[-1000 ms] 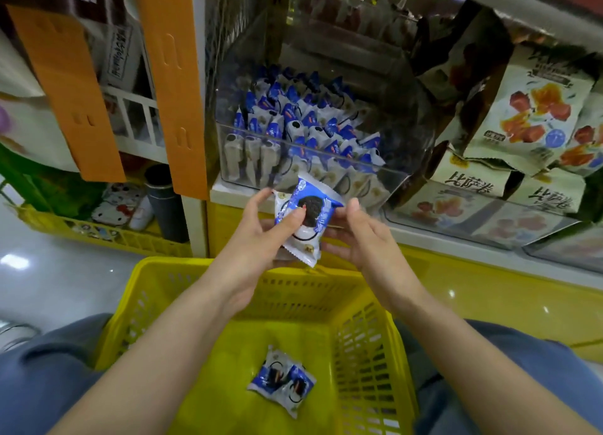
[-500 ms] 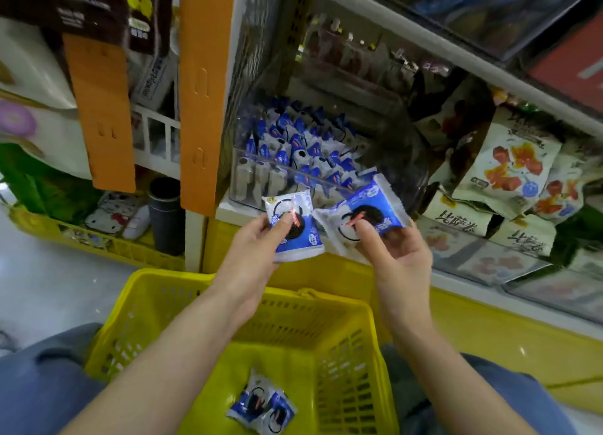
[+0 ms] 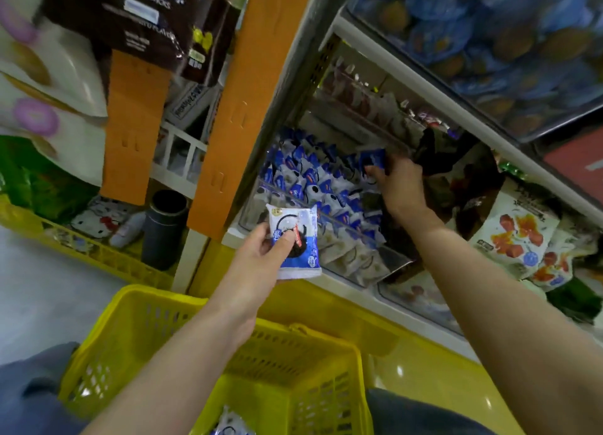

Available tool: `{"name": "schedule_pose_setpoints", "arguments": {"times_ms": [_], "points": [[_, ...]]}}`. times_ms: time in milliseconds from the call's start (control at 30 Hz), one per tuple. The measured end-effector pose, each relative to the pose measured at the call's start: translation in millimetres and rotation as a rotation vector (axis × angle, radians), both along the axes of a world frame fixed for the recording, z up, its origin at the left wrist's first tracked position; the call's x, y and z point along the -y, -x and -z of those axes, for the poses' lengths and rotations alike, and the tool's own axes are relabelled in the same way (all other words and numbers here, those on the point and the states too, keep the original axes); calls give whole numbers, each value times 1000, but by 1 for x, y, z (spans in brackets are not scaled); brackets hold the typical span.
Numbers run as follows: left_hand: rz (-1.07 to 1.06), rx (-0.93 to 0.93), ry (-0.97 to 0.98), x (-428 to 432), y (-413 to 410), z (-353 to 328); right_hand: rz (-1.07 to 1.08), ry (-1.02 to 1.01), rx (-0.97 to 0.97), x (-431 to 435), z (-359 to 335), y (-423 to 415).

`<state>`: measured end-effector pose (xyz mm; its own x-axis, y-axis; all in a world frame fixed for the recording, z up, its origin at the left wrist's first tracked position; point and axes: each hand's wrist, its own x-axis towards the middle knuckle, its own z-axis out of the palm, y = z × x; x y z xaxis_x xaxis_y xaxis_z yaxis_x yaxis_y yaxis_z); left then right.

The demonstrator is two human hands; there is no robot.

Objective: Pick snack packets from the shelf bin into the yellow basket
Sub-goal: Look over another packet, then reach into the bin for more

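My left hand [image 3: 261,251] pinches a blue-and-white snack packet [image 3: 295,238] in front of the clear shelf bin [image 3: 385,264], above the yellow basket [image 3: 156,330] on my lap. Inside the bin lie several matching packets [image 3: 310,180]. My right hand [image 3: 401,180] reaches deep into the bin and grips another blue packet [image 3: 373,160] at the back right of the pile. One packet [image 3: 231,426] shows at the basket's bottom, cut off by the frame edge.
An orange upright post [image 3: 238,108] stands left of the bin. Bags with red fruit print [image 3: 518,238] fill the shelf to the right. Another shelf with blue packs [image 3: 489,42] hangs above. A dark cylinder [image 3: 164,229] and a second yellow basket [image 3: 98,255] sit lower left.
My right hand went from beside the left hand up into the bin, still gripping a blue packet. My left hand keeps its packet. The view tilted upward.
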<state>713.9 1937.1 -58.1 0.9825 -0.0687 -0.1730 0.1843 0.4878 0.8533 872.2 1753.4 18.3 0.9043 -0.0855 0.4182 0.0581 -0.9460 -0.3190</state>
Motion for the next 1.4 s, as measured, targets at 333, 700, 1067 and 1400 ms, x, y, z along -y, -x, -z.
{"name": "schedule_pose_setpoints", "arguments": {"times_ms": [333, 700, 1067, 1400], "points": [[19, 15, -36, -6, -5, -8, 151, 356, -501, 1, 21, -54], [52, 62, -123, 2, -6, 0, 63, 98, -592, 6, 29, -58], [104, 38, -223, 12, 9, 13, -385, -199, 49, -32, 21, 72], [215, 79, -331, 24, 26, 22, -359, -457, -349, -22, 70, 176]]}}
